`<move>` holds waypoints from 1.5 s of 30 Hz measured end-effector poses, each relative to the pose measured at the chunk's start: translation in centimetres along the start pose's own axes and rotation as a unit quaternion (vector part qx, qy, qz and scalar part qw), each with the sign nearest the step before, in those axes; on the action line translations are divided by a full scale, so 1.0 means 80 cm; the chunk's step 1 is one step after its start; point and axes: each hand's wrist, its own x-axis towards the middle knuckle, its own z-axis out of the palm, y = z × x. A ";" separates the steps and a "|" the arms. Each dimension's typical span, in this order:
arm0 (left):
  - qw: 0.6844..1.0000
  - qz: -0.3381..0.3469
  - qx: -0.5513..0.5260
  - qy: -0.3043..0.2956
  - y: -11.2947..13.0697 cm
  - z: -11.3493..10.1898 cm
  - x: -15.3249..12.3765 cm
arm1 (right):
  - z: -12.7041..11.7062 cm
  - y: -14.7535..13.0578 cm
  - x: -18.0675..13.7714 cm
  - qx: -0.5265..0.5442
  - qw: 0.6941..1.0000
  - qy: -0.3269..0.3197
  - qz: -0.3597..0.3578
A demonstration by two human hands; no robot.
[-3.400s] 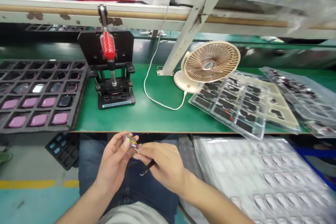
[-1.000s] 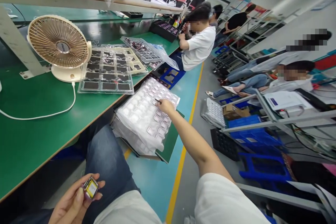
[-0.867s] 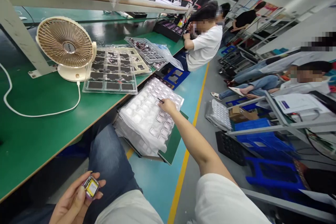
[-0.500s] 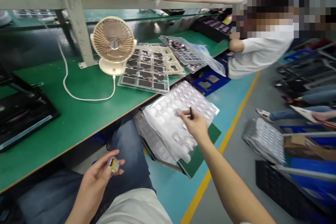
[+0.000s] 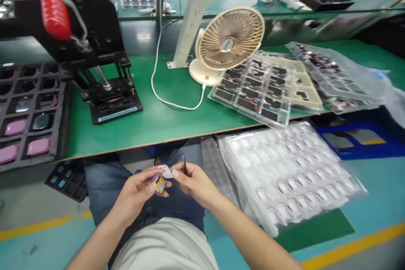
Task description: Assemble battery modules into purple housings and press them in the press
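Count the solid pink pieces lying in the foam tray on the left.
3: left piece and right piece in the nearest row, upper piece in the row behind. The foam tray runs out of frame, so others may be hidden.

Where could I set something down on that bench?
The bench is bare between press and fan, around the white cable, down to its front edge. Crowded: left of the press, a foam tray; right of the fan, overlapping plastic trays.
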 end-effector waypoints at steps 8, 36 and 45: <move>0.997 0.047 -0.058 -0.006 0.005 -0.021 -0.008 | 0.031 -0.016 0.001 -0.085 0.980 -0.017 -0.177; 0.980 0.184 0.015 0.067 0.000 -0.023 -0.014 | 0.050 0.008 0.001 -0.441 0.723 -0.022 -0.531; 0.969 0.156 0.027 0.191 -0.007 -0.007 -0.019 | 0.064 0.009 0.013 -0.485 0.694 0.051 -0.530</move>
